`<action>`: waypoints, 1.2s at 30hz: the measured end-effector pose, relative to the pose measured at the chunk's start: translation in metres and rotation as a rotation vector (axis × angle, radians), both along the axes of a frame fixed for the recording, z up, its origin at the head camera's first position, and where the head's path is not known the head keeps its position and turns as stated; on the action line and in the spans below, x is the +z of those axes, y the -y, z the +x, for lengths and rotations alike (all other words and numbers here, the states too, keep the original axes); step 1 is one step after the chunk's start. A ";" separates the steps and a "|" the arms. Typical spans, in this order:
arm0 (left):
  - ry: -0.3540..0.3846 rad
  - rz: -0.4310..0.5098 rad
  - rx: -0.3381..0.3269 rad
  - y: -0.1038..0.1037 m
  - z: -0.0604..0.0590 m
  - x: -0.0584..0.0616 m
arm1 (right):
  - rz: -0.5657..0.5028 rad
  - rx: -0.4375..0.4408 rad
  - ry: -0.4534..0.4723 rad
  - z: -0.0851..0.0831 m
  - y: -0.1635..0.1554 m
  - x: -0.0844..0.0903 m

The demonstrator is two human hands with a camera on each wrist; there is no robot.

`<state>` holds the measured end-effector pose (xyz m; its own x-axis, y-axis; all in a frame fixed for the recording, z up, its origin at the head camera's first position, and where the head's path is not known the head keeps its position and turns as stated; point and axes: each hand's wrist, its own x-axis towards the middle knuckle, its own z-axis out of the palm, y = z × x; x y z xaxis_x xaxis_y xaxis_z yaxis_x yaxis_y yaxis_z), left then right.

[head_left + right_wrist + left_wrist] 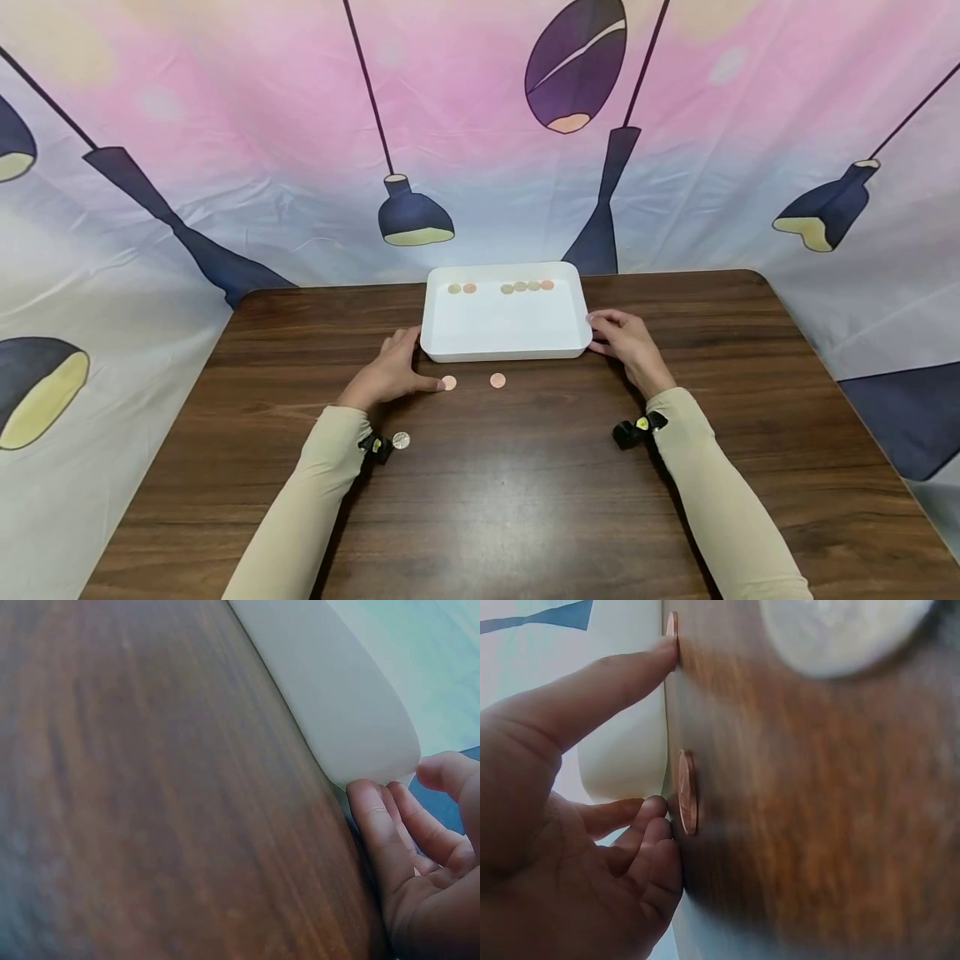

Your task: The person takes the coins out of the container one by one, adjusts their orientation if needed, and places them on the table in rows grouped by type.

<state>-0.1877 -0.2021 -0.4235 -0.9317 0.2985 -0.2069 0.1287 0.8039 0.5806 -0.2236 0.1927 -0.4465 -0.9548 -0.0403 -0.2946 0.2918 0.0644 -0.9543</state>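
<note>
A shallow white tray (pixel 506 333) lies on the wooden table with several coins in a row near its far side. My left hand (pixel 392 367) is at its left side, fingers by the tray corner, thumb stretched to a copper coin (pixel 448 382). The left wrist view shows the thumb tip at that coin (pixel 673 656). Another copper coin (pixel 688 791) lies between thumb and fingers, hidden from above by the hand. My right hand (pixel 630 343) grips the tray's near right corner; the right wrist view shows its fingertips against the tray wall (pixel 352 742).
A third copper coin (pixel 498 380) lies in front of the tray. A silver coin (pixel 401 440) is beside the left wrist's black camera (pixel 378 450). Behind the table's (pixel 480 517) far edge hangs a patterned cloth (pixel 300 167).
</note>
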 end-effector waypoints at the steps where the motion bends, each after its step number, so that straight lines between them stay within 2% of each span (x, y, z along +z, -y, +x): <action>1: -0.002 -0.002 0.001 0.000 0.000 -0.001 | 0.003 0.001 -0.001 0.000 0.000 0.000; 7: 0.002 -0.027 0.012 -0.003 0.000 -0.001 | 0.001 -0.002 -0.014 -0.001 -0.001 -0.003; 10: 0.034 0.021 0.009 -0.001 -0.002 0.001 | -0.010 -0.006 -0.021 -0.003 -0.001 -0.004; 13: 0.079 0.162 0.068 0.003 -0.008 0.003 | -0.017 -0.007 -0.023 -0.003 -0.001 -0.005; 15: 0.107 0.284 0.147 0.007 -0.013 0.002 | -0.014 -0.007 -0.022 -0.003 -0.001 -0.006; 19: 0.171 0.569 0.281 0.015 -0.023 -0.003 | -0.010 -0.007 -0.022 -0.002 -0.002 -0.006; 21: 0.219 0.702 0.308 0.020 -0.027 -0.006 | -0.012 -0.002 -0.023 -0.001 -0.002 -0.006; 23: 0.261 0.806 0.306 0.026 -0.029 -0.011 | -0.013 0.004 -0.021 -0.001 -0.001 -0.005; 25: 0.281 0.854 0.286 0.030 -0.031 -0.014 | -0.009 0.007 -0.016 -0.001 0.000 -0.004; 31: 0.275 0.899 0.197 0.035 -0.034 -0.022 | 0.004 -0.005 -0.011 -0.001 -0.001 -0.003; 36: 0.261 0.898 0.184 0.033 -0.034 -0.026 | 0.003 0.011 -0.014 0.000 -0.001 -0.003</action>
